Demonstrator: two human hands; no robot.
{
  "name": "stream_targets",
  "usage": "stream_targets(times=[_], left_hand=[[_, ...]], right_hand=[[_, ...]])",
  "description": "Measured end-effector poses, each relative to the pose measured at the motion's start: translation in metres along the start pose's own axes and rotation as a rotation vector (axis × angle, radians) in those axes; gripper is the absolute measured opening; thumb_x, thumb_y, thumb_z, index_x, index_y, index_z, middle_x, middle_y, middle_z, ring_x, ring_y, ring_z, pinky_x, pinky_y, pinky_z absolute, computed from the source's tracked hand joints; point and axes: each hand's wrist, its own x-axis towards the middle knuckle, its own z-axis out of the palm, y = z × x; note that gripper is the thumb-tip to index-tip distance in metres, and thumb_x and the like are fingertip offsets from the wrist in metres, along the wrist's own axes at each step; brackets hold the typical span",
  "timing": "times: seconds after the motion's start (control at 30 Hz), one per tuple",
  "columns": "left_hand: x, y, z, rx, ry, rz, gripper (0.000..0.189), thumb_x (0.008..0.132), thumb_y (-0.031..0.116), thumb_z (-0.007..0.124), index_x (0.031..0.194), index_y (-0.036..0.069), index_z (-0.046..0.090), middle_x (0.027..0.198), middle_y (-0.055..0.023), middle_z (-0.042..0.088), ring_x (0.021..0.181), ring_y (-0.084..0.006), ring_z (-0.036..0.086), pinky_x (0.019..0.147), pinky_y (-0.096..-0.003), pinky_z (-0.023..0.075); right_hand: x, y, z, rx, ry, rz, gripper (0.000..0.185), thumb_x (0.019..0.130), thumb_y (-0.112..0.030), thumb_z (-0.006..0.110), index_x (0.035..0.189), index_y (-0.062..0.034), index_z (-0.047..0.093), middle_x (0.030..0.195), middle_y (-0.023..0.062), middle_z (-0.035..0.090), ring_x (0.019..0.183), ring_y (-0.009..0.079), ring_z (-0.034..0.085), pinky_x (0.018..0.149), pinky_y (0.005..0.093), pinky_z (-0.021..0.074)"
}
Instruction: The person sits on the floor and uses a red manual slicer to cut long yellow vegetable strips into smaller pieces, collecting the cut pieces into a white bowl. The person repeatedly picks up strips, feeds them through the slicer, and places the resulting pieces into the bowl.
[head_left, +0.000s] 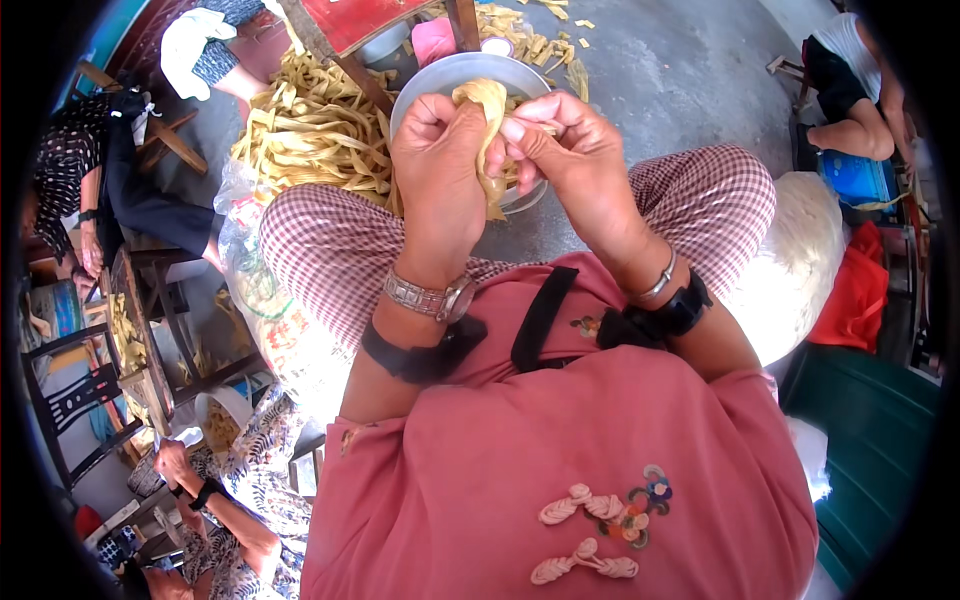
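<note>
My left hand (442, 161) grips a folded bundle of pale yellow, leaf-like strips (484, 97), which loops over the thumb and hangs down between my hands. My right hand (574, 150) pinches at the same bundle from the other side, its thumb against the fingers. What exactly lies between those fingertips is partly hidden. Below both hands stands a round metal basin (427, 79) with more yellow pieces inside. A large heap of long yellow strips (315, 135) lies on the floor to the left of the basin, near my knee.
A red-topped wooden table (360, 22) stands beyond the basin. Cut yellow pieces (536, 49) are scattered on the concrete floor (660, 75). Plastic bags flank my knees, a full whitish one (795, 255) on the right. Other people sit working at left and upper right. A green chair (862, 442) is at right.
</note>
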Motion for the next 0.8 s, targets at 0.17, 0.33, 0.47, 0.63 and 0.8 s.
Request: stream_targets(times=[0.17,0.33,0.47,0.63,0.8], left_hand=[[0.005,0.002,0.021,-0.053,0.14,-0.098,0.01,0.095,0.007,0.049,0.087,0.001,0.05,0.076,-0.0061,0.058,0.052,-0.0077,0.048,0.045,-0.0216,0.0409],[0.005,0.004,0.033,0.092,0.179,-0.097,0.011,0.097,0.008,0.047,0.09,0.001,0.051,0.074,-0.004,0.057,0.053,-0.0063,0.048,0.046,-0.0202,0.0402],[0.001,-0.008,0.022,0.113,0.107,-0.105,0.006,0.093,0.005,0.051,0.091,0.0,0.051,0.073,-0.004,0.057,0.055,-0.0069,0.051,0.046,-0.0209,0.0418],[-0.004,-0.011,0.017,0.224,0.042,-0.015,0.006,0.089,0.002,0.052,0.094,-0.002,0.051,0.076,-0.0059,0.058,0.058,-0.0083,0.055,0.048,-0.0223,0.0454],[-0.01,-0.004,0.026,0.34,0.038,-0.047,0.014,0.09,-0.002,0.045,0.102,-0.003,0.053,0.085,-0.0058,0.061,0.067,-0.008,0.057,0.058,-0.0211,0.0477]], right_hand=[[-0.007,-0.001,0.005,-0.255,0.097,-0.315,0.013,0.084,-0.005,0.066,0.092,0.001,0.059,0.075,0.0073,0.065,0.065,0.0094,0.061,0.053,0.0221,0.0461],[-0.003,-0.012,-0.006,-0.762,-0.067,-0.715,0.026,0.075,-0.002,0.068,0.1,0.0011,0.063,0.08,0.012,0.057,0.072,0.0236,0.059,0.058,0.0297,0.0484],[0.001,-0.007,-0.012,-0.798,-0.097,-0.836,0.023,0.076,0.0,0.065,0.098,-0.0021,0.063,0.079,0.0104,0.057,0.067,0.0232,0.059,0.057,0.0314,0.0483],[0.001,-0.014,-0.012,-0.805,-0.093,-0.559,0.017,0.076,0.0,0.064,0.092,-0.0059,0.063,0.079,0.0091,0.058,0.064,0.0266,0.06,0.056,0.0343,0.0489],[0.005,-0.01,-0.013,-0.857,0.065,-0.556,0.017,0.077,-0.002,0.064,0.093,-0.0066,0.061,0.077,0.0124,0.056,0.066,0.0353,0.058,0.057,0.0402,0.0482]])
